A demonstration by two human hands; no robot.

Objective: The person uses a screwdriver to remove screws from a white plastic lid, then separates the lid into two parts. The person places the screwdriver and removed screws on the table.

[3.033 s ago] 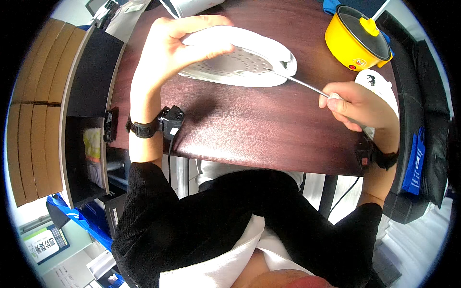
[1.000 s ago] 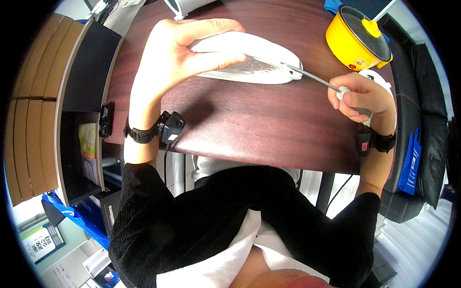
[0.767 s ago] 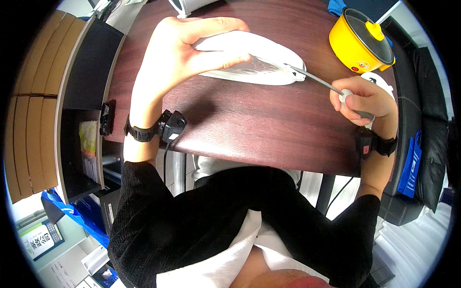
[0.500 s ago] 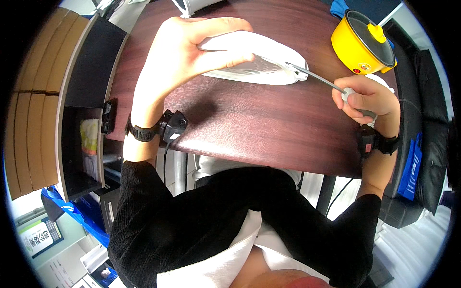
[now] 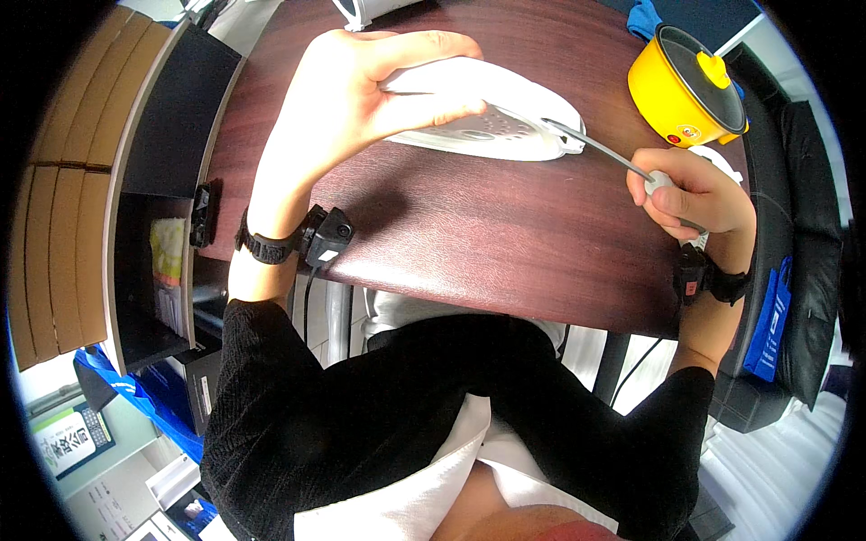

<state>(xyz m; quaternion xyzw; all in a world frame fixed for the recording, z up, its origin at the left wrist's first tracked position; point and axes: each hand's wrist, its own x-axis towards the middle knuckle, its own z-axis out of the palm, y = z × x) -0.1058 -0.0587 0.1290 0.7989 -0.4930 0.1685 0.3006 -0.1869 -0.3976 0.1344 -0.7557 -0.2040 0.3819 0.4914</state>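
A white steam iron (image 5: pixel 519 87), pointed at its right end, is tilted over the table with its pale, holed plate (image 5: pixel 456 135) facing me. My left hand (image 5: pixel 365 86) grips its left end, fingers over the top and thumb along the plate side. In my right hand (image 5: pixel 690 194) is a screwdriver (image 5: pixel 600 149) with a thin grey shaft and a light handle, mostly covered by my curled fingers. The tip of the shaft meets the iron near its pointed end; whether it sits in a gap there I cannot tell.
A yellow electric pot (image 5: pixel 677 90) with a dark lid stands at the far right of the brown table (image 5: pixel 505 234). A white object (image 5: pixel 370 11) lies at the far edge. Shelves (image 5: pixel 158 270) and cardboard boxes (image 5: pixel 68 198) border the left side; a black sofa (image 5: pixel 794 234) the right.
The iron and both hands have shifted very slightly to the right in the picture. The screwdriver stays against the iron's pointed end, and both grips are unchanged.
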